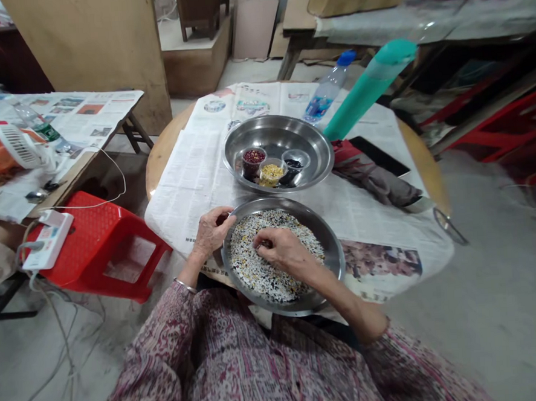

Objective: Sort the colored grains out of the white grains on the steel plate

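Observation:
A shallow metal basin (pixel 333 263) sits closest to me, spread with mixed white, black and yellow grains (pixel 263 273). At its upper left rim is my left hand (pixel 213 231), fingers curled and thumb against the edge. My right hand (pixel 282 248) reaches over the grains, thumb and fingertips pinched together low in them; what they hold is too small to make out. Just beyond stands a second metal basin (pixel 309 131). Inside it are three clear cups: one of dark red beans (pixel 253 157), one of yellow grains (pixel 272 173) and one of black grains (pixel 294 164).
Newspaper (pixel 194 175) covers the round table. Behind the far basin stand a water bottle (pixel 329 88) and a tall green container (pixel 370 88). To the right lie a dark phone (pixel 380 155) and a grey cloth item (pixel 371 179). A red stool (pixel 102 247) carries a power strip (pixel 47 240).

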Motion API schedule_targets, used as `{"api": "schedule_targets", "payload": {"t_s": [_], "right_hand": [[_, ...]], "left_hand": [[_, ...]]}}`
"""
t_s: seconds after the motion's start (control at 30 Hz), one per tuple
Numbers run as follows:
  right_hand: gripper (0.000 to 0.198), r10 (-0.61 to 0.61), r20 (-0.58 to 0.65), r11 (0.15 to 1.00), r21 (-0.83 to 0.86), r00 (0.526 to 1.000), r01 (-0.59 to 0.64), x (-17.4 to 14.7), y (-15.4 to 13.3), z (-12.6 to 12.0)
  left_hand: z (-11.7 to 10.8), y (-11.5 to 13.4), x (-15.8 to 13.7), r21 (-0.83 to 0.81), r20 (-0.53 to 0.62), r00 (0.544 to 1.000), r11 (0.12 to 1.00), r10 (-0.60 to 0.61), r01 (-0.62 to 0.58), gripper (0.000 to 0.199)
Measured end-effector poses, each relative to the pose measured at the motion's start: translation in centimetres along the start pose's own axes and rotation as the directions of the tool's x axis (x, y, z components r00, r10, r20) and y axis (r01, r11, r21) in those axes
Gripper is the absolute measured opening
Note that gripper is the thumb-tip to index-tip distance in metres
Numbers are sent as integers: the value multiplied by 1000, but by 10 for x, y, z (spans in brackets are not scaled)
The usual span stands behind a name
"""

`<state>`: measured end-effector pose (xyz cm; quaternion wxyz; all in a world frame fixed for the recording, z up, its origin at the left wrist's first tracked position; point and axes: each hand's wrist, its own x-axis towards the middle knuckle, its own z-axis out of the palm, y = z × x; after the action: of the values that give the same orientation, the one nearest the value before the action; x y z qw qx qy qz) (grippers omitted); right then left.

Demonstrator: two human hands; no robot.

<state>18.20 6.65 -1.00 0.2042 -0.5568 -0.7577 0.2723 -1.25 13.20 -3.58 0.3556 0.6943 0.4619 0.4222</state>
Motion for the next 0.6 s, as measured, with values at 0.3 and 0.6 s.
{"api": "schedule_targets", "payload": {"t_s": [0.3, 0.6], "right_hand": [[10, -394, 73, 871, -289, 916, 398, 1, -14, 5], [26, -179, -93, 897, -424, 979, 123, -50, 45, -37]], "left_hand": [[0, -1, 0, 10, -12, 1000, 1000, -17, 17, 19], [-1, 1, -1, 11, -10, 1000, 1000, -9, 9, 18]]}}
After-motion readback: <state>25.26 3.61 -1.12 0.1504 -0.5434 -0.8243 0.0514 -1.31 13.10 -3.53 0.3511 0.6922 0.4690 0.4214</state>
